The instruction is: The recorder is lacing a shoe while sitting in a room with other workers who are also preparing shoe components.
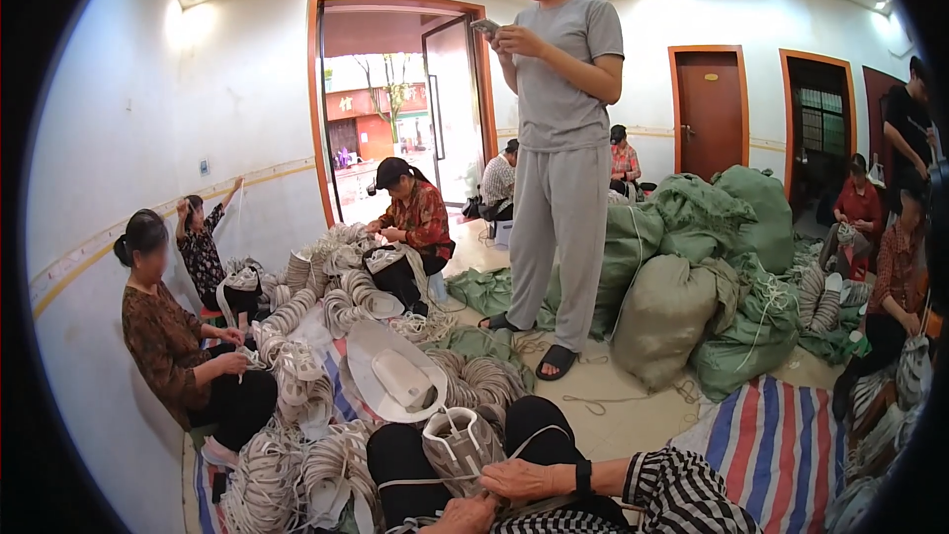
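head cam | worn, looks forward-down across room | hands at lower edge, close

A person in grey shirt and trousers (561, 138) stands mid-room, looking down at a phone (485, 27) held in both hands, feet in dark sandals. Bulging green sacks (682, 287) are heaped just beside the standing figure, on the right. Along the left wall, seated workers (173, 346) bend over stacked coils of pale shoe parts (297, 376) spread across the floor, while another, in a red patterned top (415, 222), sits near the open doorway (395, 99). More people sit at the right edge beside a striped mat (781, 445). Two brown doors (709, 109) line the far wall.
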Demonstrator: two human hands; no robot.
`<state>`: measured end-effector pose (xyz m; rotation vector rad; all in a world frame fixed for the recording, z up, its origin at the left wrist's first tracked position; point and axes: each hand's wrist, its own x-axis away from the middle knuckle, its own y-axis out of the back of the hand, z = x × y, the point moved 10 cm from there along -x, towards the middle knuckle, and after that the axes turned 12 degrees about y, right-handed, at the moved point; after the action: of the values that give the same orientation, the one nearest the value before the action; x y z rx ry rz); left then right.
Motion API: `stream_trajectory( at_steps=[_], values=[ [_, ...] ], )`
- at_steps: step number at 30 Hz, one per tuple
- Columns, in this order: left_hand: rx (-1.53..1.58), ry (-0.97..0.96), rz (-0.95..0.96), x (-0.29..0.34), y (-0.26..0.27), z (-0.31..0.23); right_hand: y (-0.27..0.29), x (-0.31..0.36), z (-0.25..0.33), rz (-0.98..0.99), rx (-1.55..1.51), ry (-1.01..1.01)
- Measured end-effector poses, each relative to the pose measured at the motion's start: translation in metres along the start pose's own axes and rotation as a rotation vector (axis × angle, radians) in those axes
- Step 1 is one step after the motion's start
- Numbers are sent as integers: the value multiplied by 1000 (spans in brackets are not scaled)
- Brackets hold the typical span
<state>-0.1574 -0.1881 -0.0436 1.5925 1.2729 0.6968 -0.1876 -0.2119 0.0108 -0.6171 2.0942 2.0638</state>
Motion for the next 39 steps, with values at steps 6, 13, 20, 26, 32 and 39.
stream_trajectory(
  at_steps=[6, 13, 20, 26, 32, 39],
  values=[
    [8, -1, 0, 1, -4, 8, 1, 11, -7, 35, -76, -101],
    [63, -87, -56, 4, -4, 7, -4, 18, -14, 96, -153, -149],
    [61, -148, -139, 5, 2, 0, 14, 8, -7, -64, -92, -52],
    [2, -106, -167, 4, 2, 1, 4, 0, -11, 7, 94, -87],
    [9, -111, -172, 6, 3, 1, -2, 8, -12, 10, 153, -87],
    [32, -81, -100, 4, 5, 2, -7, 12, -15, 20, 65, -183]
  ],
)
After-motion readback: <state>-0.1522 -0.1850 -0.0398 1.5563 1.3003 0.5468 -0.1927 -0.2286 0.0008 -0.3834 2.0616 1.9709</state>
